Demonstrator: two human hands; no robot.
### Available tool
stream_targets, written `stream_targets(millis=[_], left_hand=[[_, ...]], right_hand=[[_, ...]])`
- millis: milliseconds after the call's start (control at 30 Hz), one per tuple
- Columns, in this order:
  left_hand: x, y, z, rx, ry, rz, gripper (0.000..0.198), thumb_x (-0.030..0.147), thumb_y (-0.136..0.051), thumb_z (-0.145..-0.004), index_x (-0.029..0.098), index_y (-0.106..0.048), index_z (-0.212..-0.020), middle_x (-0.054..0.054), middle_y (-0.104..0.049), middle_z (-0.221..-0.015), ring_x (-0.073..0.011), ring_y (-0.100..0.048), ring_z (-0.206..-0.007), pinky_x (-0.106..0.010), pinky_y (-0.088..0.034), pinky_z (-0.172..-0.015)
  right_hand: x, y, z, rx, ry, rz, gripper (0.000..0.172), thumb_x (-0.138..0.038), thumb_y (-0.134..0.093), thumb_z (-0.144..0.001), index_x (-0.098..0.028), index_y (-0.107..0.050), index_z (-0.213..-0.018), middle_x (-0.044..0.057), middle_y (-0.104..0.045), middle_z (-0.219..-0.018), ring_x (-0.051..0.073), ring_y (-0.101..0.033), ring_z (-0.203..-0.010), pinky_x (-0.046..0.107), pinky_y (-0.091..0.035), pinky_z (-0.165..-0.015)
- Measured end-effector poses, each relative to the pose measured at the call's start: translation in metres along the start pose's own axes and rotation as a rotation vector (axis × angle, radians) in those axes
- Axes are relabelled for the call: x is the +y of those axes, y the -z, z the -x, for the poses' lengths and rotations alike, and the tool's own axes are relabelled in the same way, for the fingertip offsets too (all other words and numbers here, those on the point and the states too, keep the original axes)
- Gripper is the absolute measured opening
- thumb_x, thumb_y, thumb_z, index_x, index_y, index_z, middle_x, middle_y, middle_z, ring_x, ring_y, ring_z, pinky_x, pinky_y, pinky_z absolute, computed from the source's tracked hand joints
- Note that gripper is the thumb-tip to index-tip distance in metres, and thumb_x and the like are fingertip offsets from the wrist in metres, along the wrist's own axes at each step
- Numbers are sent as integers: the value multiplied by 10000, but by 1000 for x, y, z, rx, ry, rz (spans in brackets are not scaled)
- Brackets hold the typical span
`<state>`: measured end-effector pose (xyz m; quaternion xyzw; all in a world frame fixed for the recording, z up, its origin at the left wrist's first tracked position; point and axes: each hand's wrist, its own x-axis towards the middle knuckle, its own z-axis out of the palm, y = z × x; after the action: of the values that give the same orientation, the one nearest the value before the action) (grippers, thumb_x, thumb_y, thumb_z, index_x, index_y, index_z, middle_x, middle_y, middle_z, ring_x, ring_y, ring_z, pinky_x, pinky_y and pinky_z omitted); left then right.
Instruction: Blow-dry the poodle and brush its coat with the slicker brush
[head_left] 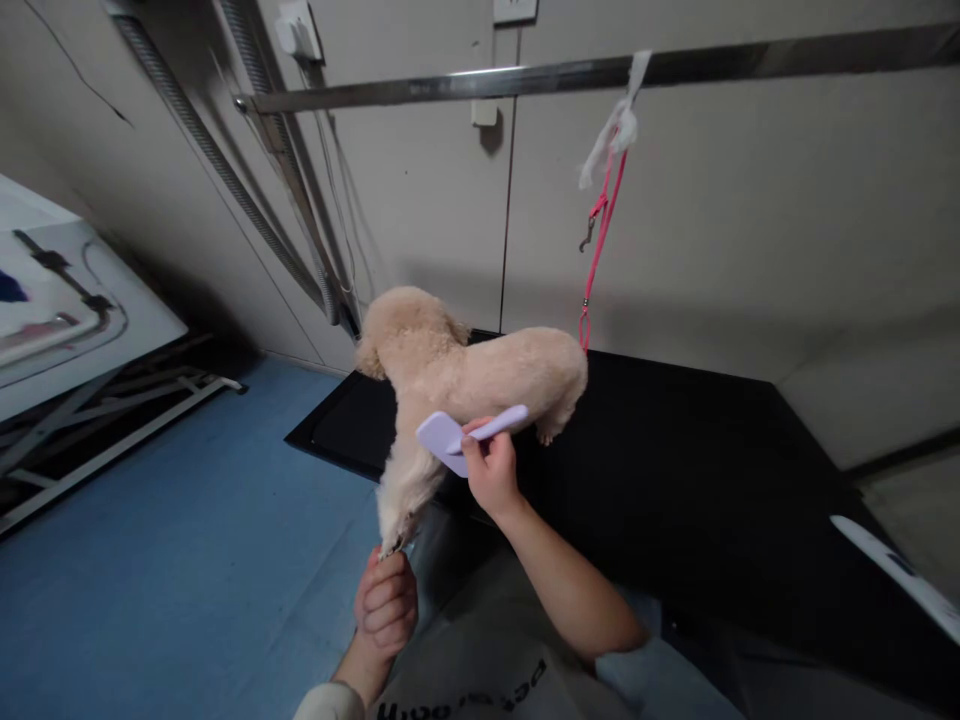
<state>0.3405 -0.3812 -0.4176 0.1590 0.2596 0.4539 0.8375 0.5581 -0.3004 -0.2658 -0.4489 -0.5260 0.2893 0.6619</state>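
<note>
A cream-coloured curly dog [517, 370] stands on a black table, its head turned away to the far left. My left hand [387, 605] is closed around the paw of its outstretched front leg [409, 480], off the table's near edge. In my right hand [491, 470] is a lilac pet brush [441, 437], gripped by the handle with the thumb on top. The flat back of the brush faces me, and its head overlaps the dog's upper front leg. Its bristle side is hidden, so contact with the fur cannot be told.
The black grooming table [675, 480] extends right, with a white elongated object [896, 575] by its near right edge. Overhead runs a metal bar [450, 88], from which a pink leash [604, 230] hangs. A ribbed hose [217, 160] and a white tub [82, 280] are at left.
</note>
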Motion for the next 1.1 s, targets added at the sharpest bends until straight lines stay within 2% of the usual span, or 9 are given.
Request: stream_targets(millis=[133, 267, 400, 567, 700, 800, 867, 967, 1100], left_hand=[[6, -2, 3, 66, -6, -27, 697, 792, -650, -937, 269, -315, -621, 167, 165, -437, -44, 179, -372, -214, -69, -308], [9, -7, 4, 107, -22, -31, 679, 796, -605, -964, 267, -342, -630, 167, 135, -418, -43, 161, -364, -211, -93, -310], [10, -18, 6, 232, -85, -129, 767, 800, -642, -940, 271, -180, -632, 179, 307, -529, -16, 301, -408, -225, 96, -302], [13, -25, 9, 255, -67, -219, 832, 835, -638, -916, 267, -78, -677, 175, 356, -574, 0, 374, -424, -238, 205, -323], [13, -14, 10, 148, 21, -171, 859, 828, -670, -888, 250, -76, -666, 155, 325, -525, -3, 365, -370, -222, 177, -296], [13, -4, 11, 47, 73, -55, 832, 733, -721, -906, 243, -104, -639, 153, 283, -480, -2, 345, -329, -205, 130, -263], [14, -2, 12, -100, 113, 112, 754, 654, -677, -979, 234, -174, -605, 151, 209, -414, -11, 265, -276, -187, 29, -238], [22, -15, 14, -444, 216, 432, 599, 484, -532, -1109, 229, -296, -620, 141, -21, -358, -26, 65, -230, -160, -136, -253], [31, -45, 13, -754, 336, 632, 485, 239, -376, -1173, 232, -352, -689, 126, -224, -433, -34, -127, -272, -143, -173, -305]], right_hand=[[6, -4, 13, -253, -79, -65, 212, -428, -707, -927, -241, -628, -988, 32, -718, -886, 180, -673, -730, 306, -611, -678], [12, -6, 25, 48, -19, -41, 275, -501, -682, -943, -244, -603, -1001, 78, -715, -987, 233, -713, -896, 375, -637, -820], [16, -5, 29, -237, -81, -121, 281, -509, -711, -941, -246, -623, -984, 37, -703, -900, 195, -684, -774, 327, -627, -724], [17, -2, 18, 28, 21, -114, 273, -491, -708, -930, -241, -618, -992, 65, -718, -965, 232, -726, -911, 392, -640, -867], [16, 5, 5, -305, 52, -29, 173, -392, -693, -944, -234, -654, -1004, 49, -738, -910, 210, -734, -803, 356, -640, -767], [15, 11, -9, -82, 129, 94, 177, -378, -683, -926, -223, -658, -1007, 89, -757, -960, 251, -754, -869, 416, -649, -823], [13, 12, -14, -103, 208, 117, 171, -371, -702, -910, -228, -675, -999, 97, -771, -992, 269, -768, -925, 426, -653, -864], [10, 11, -15, -369, 201, 77, 101, -332, -700, -917, -244, -686, -963, 43, -768, -888, 221, -757, -771, 340, -653, -733], [9, 13, -20, -31, 189, 153, 132, -346, -669, -938, -223, -668, -985, 99, -774, -969, 267, -767, -916, 427, -652, -879]])
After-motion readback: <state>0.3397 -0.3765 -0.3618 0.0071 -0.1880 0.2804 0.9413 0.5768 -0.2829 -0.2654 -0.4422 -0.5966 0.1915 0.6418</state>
